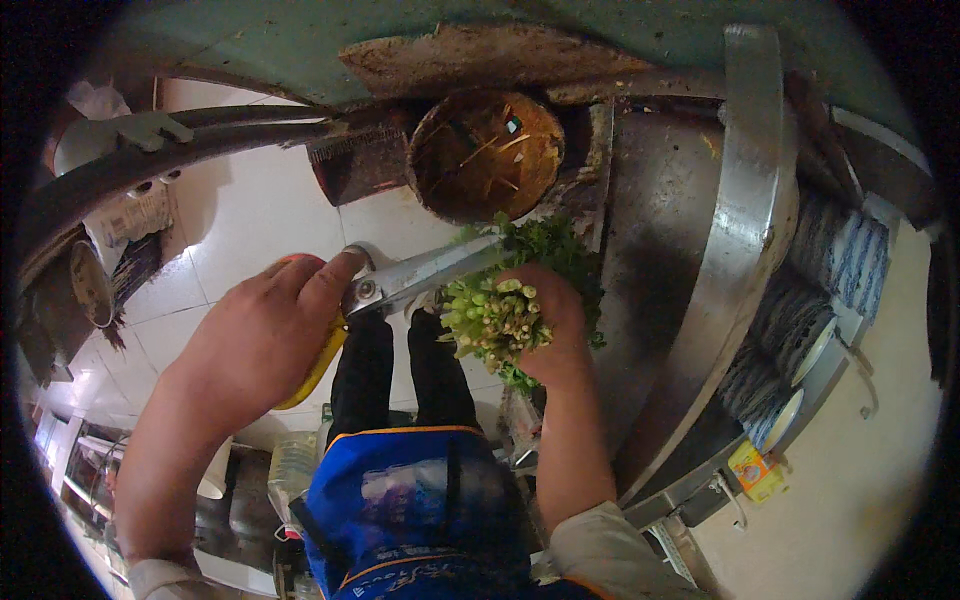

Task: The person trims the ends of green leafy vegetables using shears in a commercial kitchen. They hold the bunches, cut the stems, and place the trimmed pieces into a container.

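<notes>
My left hand grips the yellow handles of a pair of scissors, whose steel blades point right toward the greens. My right hand clutches a bunch of leafy green herbs, with the pale cut stem ends facing me and the dark leaves spreading behind the fist. The blade tips reach the bunch just above the stem ends. I cannot tell whether the blades are closed on the stems.
A brown round basket with scraps stands below on the white tiled floor. A large steel counter runs along the right, with stacked plates beneath. My blue apron and dark trousers fill the bottom middle.
</notes>
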Demonstrator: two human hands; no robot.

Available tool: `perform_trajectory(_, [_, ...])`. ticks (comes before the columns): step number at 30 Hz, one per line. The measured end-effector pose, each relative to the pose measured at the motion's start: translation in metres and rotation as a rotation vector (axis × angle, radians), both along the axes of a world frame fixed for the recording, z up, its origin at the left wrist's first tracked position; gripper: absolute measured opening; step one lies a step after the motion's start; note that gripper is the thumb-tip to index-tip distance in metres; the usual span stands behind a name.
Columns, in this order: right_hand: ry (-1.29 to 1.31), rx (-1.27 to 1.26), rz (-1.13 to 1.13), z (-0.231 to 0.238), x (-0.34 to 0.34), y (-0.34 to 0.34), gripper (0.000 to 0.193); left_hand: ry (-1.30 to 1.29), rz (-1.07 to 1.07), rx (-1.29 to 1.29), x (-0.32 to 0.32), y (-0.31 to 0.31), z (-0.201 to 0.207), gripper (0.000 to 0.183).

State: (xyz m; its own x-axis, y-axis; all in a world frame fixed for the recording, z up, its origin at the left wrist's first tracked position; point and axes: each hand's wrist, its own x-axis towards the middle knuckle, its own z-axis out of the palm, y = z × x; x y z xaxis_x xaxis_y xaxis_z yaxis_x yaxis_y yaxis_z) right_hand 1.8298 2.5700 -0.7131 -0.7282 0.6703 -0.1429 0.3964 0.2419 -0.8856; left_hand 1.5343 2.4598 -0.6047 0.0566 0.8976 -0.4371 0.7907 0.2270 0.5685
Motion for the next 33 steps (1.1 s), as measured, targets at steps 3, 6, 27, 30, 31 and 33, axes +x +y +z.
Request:
perform_trajectory(3, [-0.056,0.019,0.035,0.007,-0.002,0.0,0.068,0.115,-0.09,0.072,-0.006,-0.009,0.002,0.046])
perform_trajectory(6, [-0.17,0.154,0.131,0.019,-0.007,0.001,0.065,0.18,-0.174,0.11,-0.006,-0.012,0.004,0.046])
perform_trajectory(27, [-0.225,0.165,0.225,0.03,-0.016,0.001,0.062,0.253,-0.252,0.133,-0.004,-0.013,0.011,0.051])
perform_trajectory(30, [-0.194,0.159,0.244,0.034,-0.018,0.001,0.061,0.238,-0.236,0.153,0.0,-0.012,0.009,0.049])
perform_trajectory(31, [-0.225,0.142,0.247,0.035,-0.018,0.002,0.06,0.207,-0.21,0.137,0.0,-0.012,0.008,0.047])
perform_trajectory(33, [-0.295,0.111,0.249,0.036,-0.018,0.002,0.059,0.196,-0.206,0.089,0.001,-0.013,0.006,0.045])
